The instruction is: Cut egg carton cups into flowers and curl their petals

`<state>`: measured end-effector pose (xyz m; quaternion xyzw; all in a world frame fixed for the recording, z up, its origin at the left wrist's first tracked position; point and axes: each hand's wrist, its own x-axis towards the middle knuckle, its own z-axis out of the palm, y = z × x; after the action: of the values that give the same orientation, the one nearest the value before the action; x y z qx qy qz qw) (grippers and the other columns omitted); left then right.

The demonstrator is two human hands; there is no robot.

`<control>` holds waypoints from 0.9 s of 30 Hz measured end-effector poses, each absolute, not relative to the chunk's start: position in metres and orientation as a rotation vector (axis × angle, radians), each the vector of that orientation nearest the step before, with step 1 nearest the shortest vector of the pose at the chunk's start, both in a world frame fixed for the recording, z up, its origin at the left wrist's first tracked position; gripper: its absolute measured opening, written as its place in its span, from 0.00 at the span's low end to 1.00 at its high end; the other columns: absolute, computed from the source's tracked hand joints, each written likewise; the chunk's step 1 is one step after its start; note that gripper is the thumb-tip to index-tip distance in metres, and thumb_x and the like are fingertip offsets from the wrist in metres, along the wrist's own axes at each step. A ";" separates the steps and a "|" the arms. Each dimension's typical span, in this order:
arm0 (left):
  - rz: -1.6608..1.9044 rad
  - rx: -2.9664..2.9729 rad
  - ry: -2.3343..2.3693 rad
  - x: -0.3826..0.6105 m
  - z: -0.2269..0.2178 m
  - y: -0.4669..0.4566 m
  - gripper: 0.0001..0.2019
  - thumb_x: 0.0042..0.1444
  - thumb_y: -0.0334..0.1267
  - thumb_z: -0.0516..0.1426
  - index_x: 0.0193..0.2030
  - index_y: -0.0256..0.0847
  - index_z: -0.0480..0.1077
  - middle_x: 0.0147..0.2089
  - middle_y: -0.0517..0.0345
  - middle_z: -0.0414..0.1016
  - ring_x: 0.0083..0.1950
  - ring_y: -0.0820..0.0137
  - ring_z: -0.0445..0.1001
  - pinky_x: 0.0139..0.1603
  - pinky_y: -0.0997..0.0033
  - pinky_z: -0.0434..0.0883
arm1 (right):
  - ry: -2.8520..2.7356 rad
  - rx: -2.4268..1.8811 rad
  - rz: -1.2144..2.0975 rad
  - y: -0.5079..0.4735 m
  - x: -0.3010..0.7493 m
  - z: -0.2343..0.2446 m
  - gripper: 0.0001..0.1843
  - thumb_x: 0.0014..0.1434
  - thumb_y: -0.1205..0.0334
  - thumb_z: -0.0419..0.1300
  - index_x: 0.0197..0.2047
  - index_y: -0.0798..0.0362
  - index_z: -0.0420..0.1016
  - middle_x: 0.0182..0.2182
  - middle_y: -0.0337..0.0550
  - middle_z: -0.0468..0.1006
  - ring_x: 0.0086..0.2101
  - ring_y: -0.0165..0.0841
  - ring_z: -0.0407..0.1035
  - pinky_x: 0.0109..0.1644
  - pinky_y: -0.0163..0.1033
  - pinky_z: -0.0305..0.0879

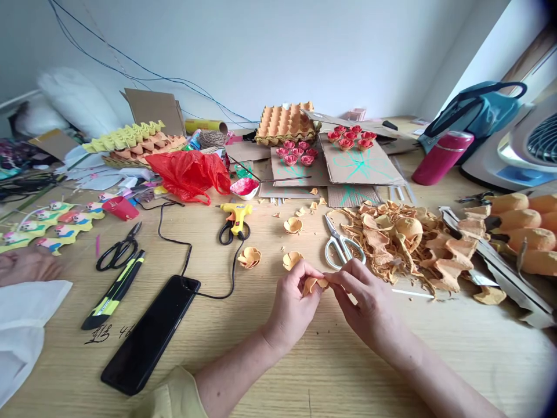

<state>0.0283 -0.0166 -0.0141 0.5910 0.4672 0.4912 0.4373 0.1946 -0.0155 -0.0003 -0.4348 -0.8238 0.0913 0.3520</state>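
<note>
My left hand and my right hand meet over the wooden table. Both pinch a small orange egg-carton cup piece between their fingertips. Three shaped orange carton flowers lie just beyond my hands: one, one, one. White-handled scissors rest right behind my right hand. A heap of orange carton scraps spreads to the right of the scissors.
A yellow glue gun, black phone, utility knife and black scissors lie left. Red painted flowers sit on cardboard, egg trays behind. A pink bottle stands right. Another person's hand rests far left.
</note>
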 end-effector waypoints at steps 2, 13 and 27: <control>1.222 1.460 1.158 0.029 -0.016 -0.016 0.03 0.57 0.30 0.58 0.35 0.41 0.67 0.32 0.61 0.72 0.34 0.72 0.72 0.36 0.74 0.69 | -2.144 -1.128 0.207 -0.015 0.195 -0.001 0.09 0.68 0.69 0.55 0.42 0.53 0.77 0.32 0.42 0.69 0.28 0.31 0.65 0.31 0.35 0.61; 1.115 1.737 1.283 0.023 -0.006 -0.014 0.13 0.54 0.21 0.54 0.40 0.42 0.70 0.35 0.61 0.77 0.30 0.74 0.70 0.32 0.76 0.66 | -2.178 -1.168 0.166 -0.012 0.197 -0.001 0.09 0.70 0.66 0.53 0.45 0.52 0.76 0.34 0.44 0.71 0.30 0.31 0.67 0.33 0.36 0.65; 1.206 1.608 1.342 0.022 -0.012 -0.012 0.13 0.58 0.24 0.55 0.48 0.42 0.68 0.45 0.55 0.77 0.43 0.69 0.76 0.42 0.72 0.72 | -2.005 -1.176 0.460 -0.015 0.196 0.003 0.08 0.68 0.66 0.54 0.39 0.51 0.74 0.33 0.42 0.71 0.27 0.30 0.68 0.31 0.36 0.67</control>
<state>0.0221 -0.0120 -0.0117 0.6221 0.5192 0.4666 0.3545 0.1955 -0.0152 0.0033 -0.4598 -0.7838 0.1797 0.3767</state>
